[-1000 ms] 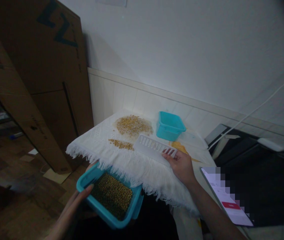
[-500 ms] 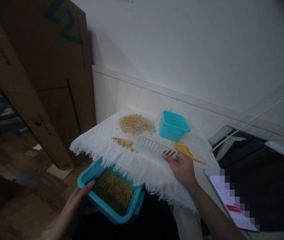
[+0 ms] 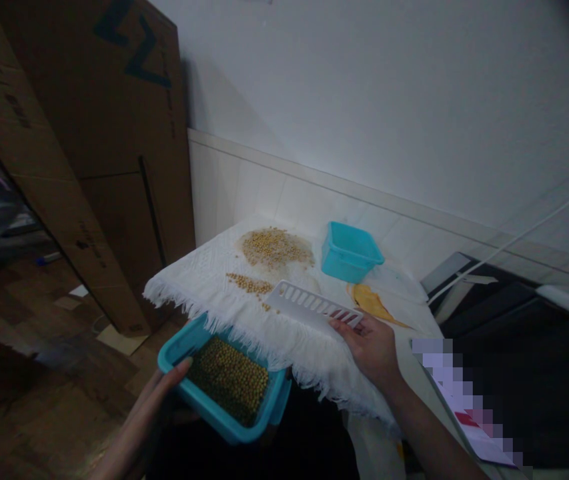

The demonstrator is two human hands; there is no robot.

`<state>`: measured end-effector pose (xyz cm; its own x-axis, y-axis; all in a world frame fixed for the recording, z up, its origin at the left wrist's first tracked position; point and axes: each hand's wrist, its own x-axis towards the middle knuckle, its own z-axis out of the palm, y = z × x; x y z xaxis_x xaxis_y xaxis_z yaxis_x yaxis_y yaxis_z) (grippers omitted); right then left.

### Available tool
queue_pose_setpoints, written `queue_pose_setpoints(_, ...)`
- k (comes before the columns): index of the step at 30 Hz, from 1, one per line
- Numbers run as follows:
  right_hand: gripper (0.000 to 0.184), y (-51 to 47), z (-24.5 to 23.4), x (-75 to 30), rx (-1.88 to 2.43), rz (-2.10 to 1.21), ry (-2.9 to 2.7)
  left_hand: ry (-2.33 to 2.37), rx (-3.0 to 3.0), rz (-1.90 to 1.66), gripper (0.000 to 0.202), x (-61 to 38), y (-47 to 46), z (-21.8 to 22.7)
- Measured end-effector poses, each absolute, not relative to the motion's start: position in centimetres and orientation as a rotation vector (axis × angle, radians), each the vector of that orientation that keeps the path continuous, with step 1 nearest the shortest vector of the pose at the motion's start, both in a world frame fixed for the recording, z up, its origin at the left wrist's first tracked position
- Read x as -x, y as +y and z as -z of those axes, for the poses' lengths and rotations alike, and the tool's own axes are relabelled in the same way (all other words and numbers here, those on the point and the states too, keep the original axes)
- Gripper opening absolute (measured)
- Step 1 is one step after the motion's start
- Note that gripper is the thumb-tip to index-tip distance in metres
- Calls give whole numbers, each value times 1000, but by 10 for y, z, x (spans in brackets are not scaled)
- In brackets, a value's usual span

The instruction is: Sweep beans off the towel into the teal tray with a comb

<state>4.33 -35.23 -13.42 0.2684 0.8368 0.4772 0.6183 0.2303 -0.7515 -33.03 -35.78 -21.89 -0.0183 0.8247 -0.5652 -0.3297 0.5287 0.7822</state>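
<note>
My left hand grips the left rim of a blue plastic tub, thumb on top and the other fingers hidden below. Inside the tub lie yellow soybeans mixed with small dark green beans. The tub is held under the fringed edge of a white cloth. In my right hand is a white slotted plastic strip, held by its right end. Its left end is beside a small line of soybeans on the cloth. Behind that spreads a larger pile of soybeans and paler grains.
A second blue tub stands at the back of the table, near the wall. Beside it lies a yellow-orange piece. A tall cardboard box stands at the left. At the right are a white cable and a partly blurred flat panel.
The slotted strip in my right hand has shifted slightly down and tilted, its slots now facing up more steeply. The view has drifted slightly; the held tub stays under the cloth edge.
</note>
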Motion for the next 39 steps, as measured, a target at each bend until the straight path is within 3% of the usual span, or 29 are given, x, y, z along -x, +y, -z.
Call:
queue_pose_setpoints(5,23,-355,132,-28,1423,-303,-1458,1267,-480,-969,105,329,-358,217)
queue_pose_setpoints(12,20,-380,123,-11,1393,-301,-1559,1262,-554,-950,102,317,-365,200)
queue_pose_setpoints(20,27,-343,126,-25,1527,-146,-1427,1249,-530,-966,107,320,-364,199)
queue_pose_setpoints(39,23,-335,124,-10,1479,-342,-1446,1320,-511,-1018,93,332,-358,212)
